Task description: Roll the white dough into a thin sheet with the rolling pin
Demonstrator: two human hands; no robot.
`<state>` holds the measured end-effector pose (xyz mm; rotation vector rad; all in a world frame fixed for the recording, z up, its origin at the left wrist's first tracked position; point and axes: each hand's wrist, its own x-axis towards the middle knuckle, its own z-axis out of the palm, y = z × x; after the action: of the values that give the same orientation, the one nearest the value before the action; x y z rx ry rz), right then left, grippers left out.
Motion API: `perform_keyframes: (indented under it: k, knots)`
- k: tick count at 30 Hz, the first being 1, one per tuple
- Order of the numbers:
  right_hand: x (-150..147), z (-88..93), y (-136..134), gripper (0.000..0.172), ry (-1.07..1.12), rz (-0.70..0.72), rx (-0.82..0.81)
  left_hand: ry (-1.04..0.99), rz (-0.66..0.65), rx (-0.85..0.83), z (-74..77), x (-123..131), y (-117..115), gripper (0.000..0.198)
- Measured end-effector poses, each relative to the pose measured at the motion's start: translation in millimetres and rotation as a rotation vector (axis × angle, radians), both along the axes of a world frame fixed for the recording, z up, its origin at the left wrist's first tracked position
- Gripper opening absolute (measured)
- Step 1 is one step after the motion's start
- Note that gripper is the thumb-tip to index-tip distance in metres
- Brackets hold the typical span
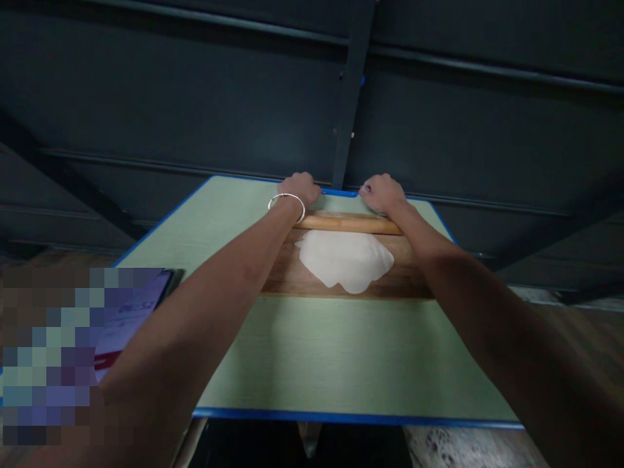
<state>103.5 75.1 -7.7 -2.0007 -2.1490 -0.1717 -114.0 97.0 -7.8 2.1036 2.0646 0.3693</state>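
A wooden rolling pin [347, 223] lies across the far side of a wooden board [414, 279]. My left hand [304, 188], with a silver bangle on the wrist, presses down on the pin's left end. My right hand [382, 192] presses on its right end. Both arms are stretched far forward. A flat, pale sheet of dough [345, 260] spreads on the board just on the near side of the pin, its edge uneven.
The board rests on a light green table [341, 357] with a blue rim. A phone or tablet with a lit screen [131, 312] lies at the table's left edge, partly blurred out. A dark metal wall [195, 97] with a vertical post stands right behind the table.
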Motion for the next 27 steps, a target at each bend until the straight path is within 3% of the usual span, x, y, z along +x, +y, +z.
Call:
perform_keyframes:
  k: [13, 27]
  knots:
    - [-1.0, -1.4, 4.3, 0.035, -0.045, 0.013, -0.023, 0.001, 0.014, 0.016, 4.3, 4.9, -5.6, 0.053]
    - [-4.5, 6.7, -10.6, 0.043, -0.037, -0.032, 0.006, -0.057, 0.065, 0.207, 13.6, 4.7, -22.6, 0.053]
